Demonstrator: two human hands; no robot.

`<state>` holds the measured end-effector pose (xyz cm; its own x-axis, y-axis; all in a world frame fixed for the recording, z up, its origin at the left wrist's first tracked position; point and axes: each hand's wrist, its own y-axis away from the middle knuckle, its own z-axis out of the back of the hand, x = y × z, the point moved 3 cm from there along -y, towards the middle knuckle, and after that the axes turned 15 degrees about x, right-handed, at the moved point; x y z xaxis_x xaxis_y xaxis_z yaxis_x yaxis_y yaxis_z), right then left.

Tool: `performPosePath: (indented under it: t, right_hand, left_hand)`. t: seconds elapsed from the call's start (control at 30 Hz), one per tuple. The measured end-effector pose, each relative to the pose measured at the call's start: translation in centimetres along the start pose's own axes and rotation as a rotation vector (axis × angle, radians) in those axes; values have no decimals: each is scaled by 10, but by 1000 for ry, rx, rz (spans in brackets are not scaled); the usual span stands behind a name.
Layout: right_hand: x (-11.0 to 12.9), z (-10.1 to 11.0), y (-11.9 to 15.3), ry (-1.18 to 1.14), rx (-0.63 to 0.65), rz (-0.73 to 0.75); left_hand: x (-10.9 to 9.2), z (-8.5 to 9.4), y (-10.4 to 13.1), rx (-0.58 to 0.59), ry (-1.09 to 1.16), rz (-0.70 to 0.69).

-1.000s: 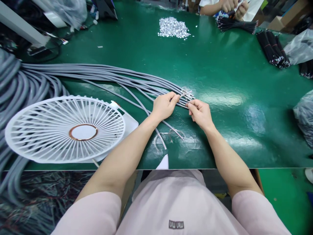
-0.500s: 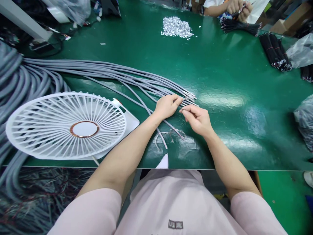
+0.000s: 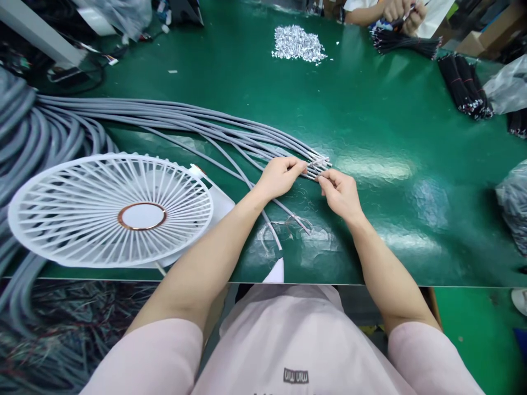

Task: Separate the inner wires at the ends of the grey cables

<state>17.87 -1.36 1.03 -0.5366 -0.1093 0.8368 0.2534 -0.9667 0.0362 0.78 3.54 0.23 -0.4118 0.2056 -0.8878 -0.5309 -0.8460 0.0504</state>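
Long grey cables (image 3: 197, 118) run from the left across the green table to a cluster of pale cable ends (image 3: 319, 162) near the middle. My left hand (image 3: 280, 176) is closed in a pinch on a grey cable at the left of these ends. Just to its right, my right hand (image 3: 341, 193) is also pinched, its fingertips at the lower cable ends; what it grips is too small to make out. Below my hands lie a cable with bared thin wires (image 3: 302, 224) and another cable end (image 3: 276, 240).
A white fan (image 3: 142, 215) stands at the left near the table edge. A pile of small silvery pieces (image 3: 298, 44) lies at the back. Black wire bundles (image 3: 463, 85) and plastic bags (image 3: 510, 88) are at the right. Another person's hands (image 3: 405, 13) are at the top right.
My right hand has moved slightly right and up to the cable ends. My left hand has barely moved and stays pinched.
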Motion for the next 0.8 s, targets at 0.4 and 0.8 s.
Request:
performPosePath:
  t: [0.4, 0.8]
  right_hand:
    - [-3, 0, -2, -45, -13, -30]
    - [4, -8, -3, -92, -33, 128]
  left_hand:
    - [3, -2, -1, -14, -39, -8]
    - [-7, -8, 1, 21, -459, 33]
